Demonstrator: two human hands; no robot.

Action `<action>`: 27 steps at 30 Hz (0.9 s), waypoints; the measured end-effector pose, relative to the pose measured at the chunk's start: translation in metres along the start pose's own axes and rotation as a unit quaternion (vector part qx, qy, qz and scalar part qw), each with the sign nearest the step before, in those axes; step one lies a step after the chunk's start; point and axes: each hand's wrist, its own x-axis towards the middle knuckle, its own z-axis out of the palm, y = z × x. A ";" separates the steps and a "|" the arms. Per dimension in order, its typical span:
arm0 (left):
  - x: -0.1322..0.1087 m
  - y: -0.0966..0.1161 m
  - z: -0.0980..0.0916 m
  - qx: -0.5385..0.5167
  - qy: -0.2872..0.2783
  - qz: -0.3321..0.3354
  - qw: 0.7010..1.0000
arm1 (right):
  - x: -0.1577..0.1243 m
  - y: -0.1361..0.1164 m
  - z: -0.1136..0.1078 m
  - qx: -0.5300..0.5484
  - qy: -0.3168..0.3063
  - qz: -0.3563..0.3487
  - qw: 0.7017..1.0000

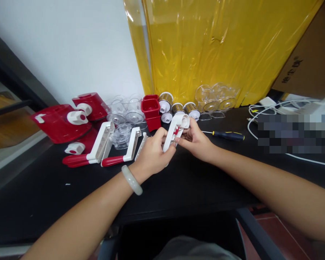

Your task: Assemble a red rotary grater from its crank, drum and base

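Both hands meet above the black table (184, 180) on one white plastic crank handle (178, 128). My left hand (154, 153), with a pale bangle on its wrist, is closed round the crank's lower arm. My right hand (196, 141) pinches the crank near a small red part at its middle. More white cranks with red grips (103, 150) lie to the left of my hands.
Red housings (61, 122) sit at the far left, clear plastic cups (126, 110) and a red hopper (151, 110) behind them. Metal grater drums (178, 108) stand in a row. A screwdriver (227, 135) lies right of my hands, white cables (262, 108) beyond. Yellow film (219, 47) hangs behind.
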 end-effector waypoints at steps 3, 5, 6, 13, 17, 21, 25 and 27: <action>0.000 0.000 0.000 0.004 0.000 0.000 1.000 | 0.000 0.000 0.000 0.007 -0.002 0.000 1.000; 0.000 -0.001 0.000 0.004 0.002 0.004 1.000 | -0.001 0.000 0.000 0.009 0.000 -0.001 1.000; 0.000 -0.001 0.000 0.003 0.002 0.005 1.000 | -0.001 0.000 0.000 0.010 -0.001 -0.001 1.000; 0.000 0.000 0.000 0.004 0.004 0.009 1.000 | -0.001 0.000 -0.001 0.009 -0.005 0.001 1.000; 0.000 0.000 0.001 0.005 0.004 0.009 1.000 | -0.001 0.000 -0.001 0.011 -0.005 -0.002 1.000; 0.000 0.000 0.001 0.005 0.008 0.013 1.000 | -0.001 0.000 -0.001 0.011 -0.006 -0.003 1.000; 0.000 0.000 0.001 0.006 0.007 0.013 1.000 | -0.001 0.000 0.000 0.009 -0.005 0.000 1.000; 0.000 0.000 0.001 0.005 0.008 0.016 1.000 | -0.001 0.000 0.000 0.007 -0.005 -0.001 1.000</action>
